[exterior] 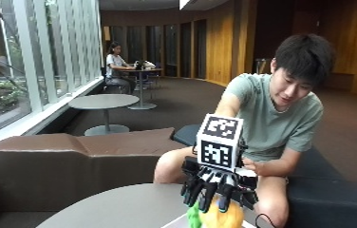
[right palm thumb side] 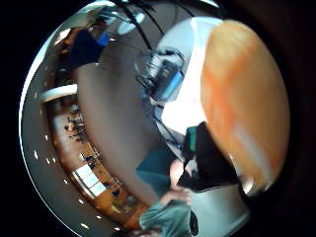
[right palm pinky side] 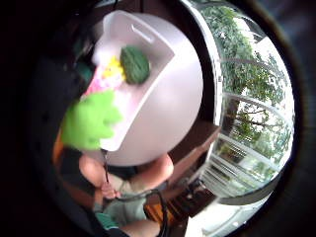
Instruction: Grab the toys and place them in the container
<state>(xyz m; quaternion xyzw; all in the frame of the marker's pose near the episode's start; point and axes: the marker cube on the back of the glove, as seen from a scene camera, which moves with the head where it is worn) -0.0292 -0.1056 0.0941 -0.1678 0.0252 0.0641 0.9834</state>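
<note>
In the outside view my gloved right hand [exterior: 220,187] hangs above the round grey table [exterior: 115,209], its fingers curled down over an orange toy [exterior: 224,216] with a bright green part [exterior: 194,216]. That orange toy [right palm thumb side: 244,98] fills much of the thumb side palm view. Below the palm lies the white container [right palm pinky side: 143,34]. It holds a dark green round toy [right palm pinky side: 135,64], a yellow toy [right palm pinky side: 114,68] and a pink one [right palm pinky side: 98,84]. The held toy's bright green part [right palm pinky side: 89,121] hangs over the container's near edge. Only a corner of the container [exterior: 175,223] shows in the outside view.
The container sits on the grey table [right palm pinky side: 173,108], with bare tabletop beside it. A brown bench [exterior: 71,161] runs behind the table. The person's bare left arm [exterior: 273,166] rests near their lap, away from the toys.
</note>
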